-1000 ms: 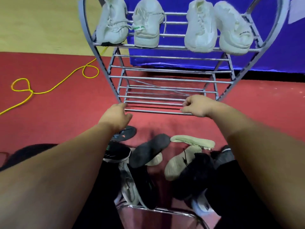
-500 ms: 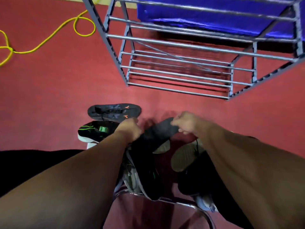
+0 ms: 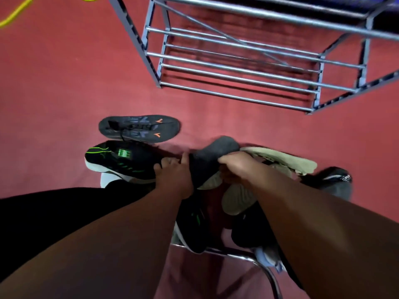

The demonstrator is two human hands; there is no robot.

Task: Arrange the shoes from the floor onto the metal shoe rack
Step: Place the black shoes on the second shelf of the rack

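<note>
Below the rack, right hand grips grey-soled shoe, left hand touching.

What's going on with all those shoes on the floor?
A person is reaching into a pile of shoes on the red floor, in front of a metal rack. The right hand grips a grey shoe on top of the pile. The left hand is right beside it, thumb against that shoe, but what its fingers hold is unclear. A black-and-green shoe and a beige shoe lie close by. The shelves in view hold no shoes.
</note>
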